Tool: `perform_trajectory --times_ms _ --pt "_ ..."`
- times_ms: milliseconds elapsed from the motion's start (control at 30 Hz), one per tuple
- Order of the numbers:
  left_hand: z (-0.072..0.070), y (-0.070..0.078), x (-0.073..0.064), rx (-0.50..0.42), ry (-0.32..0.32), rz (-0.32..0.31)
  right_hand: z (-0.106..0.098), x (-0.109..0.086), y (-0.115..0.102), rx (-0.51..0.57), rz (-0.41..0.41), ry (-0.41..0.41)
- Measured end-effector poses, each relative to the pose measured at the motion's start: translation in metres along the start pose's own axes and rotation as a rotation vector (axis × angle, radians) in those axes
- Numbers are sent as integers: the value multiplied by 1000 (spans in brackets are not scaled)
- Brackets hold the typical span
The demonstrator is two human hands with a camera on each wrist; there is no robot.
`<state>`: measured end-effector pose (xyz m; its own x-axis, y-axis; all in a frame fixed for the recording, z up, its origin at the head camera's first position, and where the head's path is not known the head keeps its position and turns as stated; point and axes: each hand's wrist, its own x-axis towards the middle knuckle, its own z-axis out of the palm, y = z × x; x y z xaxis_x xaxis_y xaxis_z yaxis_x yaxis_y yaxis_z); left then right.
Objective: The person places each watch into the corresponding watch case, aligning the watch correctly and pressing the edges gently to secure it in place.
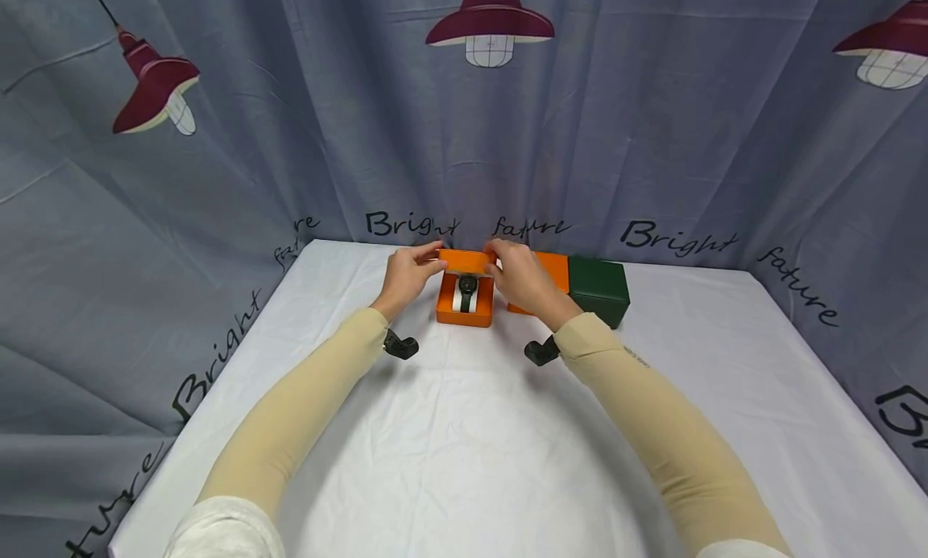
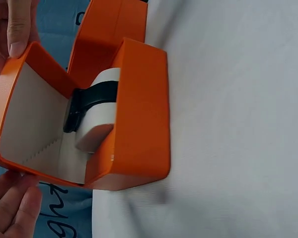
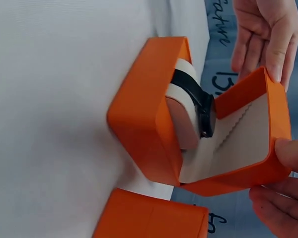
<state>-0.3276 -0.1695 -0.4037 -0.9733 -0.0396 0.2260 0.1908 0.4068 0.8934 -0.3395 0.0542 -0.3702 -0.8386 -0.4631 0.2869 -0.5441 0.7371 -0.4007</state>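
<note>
An orange watch box stands on the table with its hinged lid raised, showing a pale lining. Inside, a dark watch is strapped round a white cushion. My left hand holds the lid's left corner, thumb on the edge and fingers against the outside. At the opposite corner, my right hand pinches the lid between thumb and fingers; the right wrist view shows the thumb over the rim.
Right of the open box, partly behind my right hand, is a second orange box. A dark green box stands beside it. The white-covered table ends at a grey-blue curtain close behind the boxes.
</note>
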Motion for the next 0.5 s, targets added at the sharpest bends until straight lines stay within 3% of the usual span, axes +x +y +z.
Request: perform_trajectory --times_ms 500 --pt "5 -15 -24 -122 1 23 28 -30 1 -169 -155 106"
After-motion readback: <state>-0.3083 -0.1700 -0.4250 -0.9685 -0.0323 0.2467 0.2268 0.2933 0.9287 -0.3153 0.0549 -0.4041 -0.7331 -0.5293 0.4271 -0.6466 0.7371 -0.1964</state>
